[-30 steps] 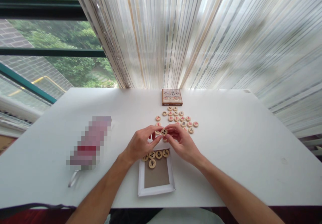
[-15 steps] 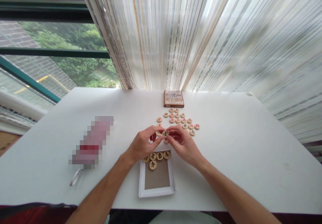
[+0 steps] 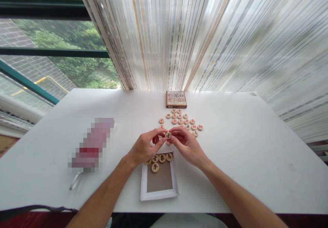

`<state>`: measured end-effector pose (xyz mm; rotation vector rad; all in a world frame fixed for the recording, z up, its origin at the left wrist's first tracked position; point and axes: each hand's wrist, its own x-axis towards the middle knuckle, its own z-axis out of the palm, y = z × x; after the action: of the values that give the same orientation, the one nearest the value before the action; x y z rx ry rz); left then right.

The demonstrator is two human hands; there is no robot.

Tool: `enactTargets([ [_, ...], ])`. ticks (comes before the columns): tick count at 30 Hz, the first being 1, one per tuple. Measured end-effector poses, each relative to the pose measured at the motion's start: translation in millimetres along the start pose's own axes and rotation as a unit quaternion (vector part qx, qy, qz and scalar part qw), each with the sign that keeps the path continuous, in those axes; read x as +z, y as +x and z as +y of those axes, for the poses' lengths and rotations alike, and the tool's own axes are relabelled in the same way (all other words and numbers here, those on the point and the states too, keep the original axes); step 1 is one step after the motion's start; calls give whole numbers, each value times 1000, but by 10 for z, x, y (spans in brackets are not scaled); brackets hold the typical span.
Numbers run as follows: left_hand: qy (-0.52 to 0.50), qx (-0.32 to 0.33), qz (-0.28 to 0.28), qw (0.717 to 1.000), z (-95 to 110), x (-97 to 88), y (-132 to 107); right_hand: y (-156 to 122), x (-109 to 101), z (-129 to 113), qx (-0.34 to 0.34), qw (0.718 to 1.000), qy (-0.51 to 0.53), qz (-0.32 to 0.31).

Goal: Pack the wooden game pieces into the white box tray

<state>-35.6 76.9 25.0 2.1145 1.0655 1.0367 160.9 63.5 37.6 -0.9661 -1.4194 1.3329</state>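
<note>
Between my two hands, above the far edge of an open white box, is a round wooden Chinese chess piece [image 3: 168, 135] with a black character. My left hand [image 3: 146, 146] pinches it from the left, and my right hand [image 3: 186, 144] pinches it from the right. Below them lies the shallow white box [image 3: 144, 187] with a grey-brown bottom. Several black-character pieces form a row along its far side, and one more piece [image 3: 155, 167] sits just under that row. Behind my hands, loose red and black pieces [image 3: 180, 121] lie on the table, some partly hidden by my fingers.
At the back of the white table [image 3: 246, 146] stands a printed Chinese chess box lid [image 3: 176, 99]. A blurred pink item [image 3: 93, 142] with a strap lies to the left. Striped curtains [image 3: 164, 37] hang beyond the table, beside a window.
The view has shifted very slightly. Both hands still hold the same chess piece in nearly the same spot, and the pieces in the box stay put.
</note>
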Motion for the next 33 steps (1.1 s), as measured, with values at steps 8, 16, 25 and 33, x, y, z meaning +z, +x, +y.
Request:
enactTargets([
  [8, -4, 6, -3, 1000, 7, 4, 1, 2, 1, -7, 0, 1000, 22, -8],
  [16, -9, 18, -9, 1000, 23, 14, 1, 6, -15, 89, 28, 999, 23, 1],
  [25, -7, 16, -26, 1000, 26, 24, -8, -4, -17, 78, 45, 999, 17, 21],
  [33, 7, 7, -31, 999, 43, 4, -3, 9, -32, 50, 28, 999, -4, 22],
])
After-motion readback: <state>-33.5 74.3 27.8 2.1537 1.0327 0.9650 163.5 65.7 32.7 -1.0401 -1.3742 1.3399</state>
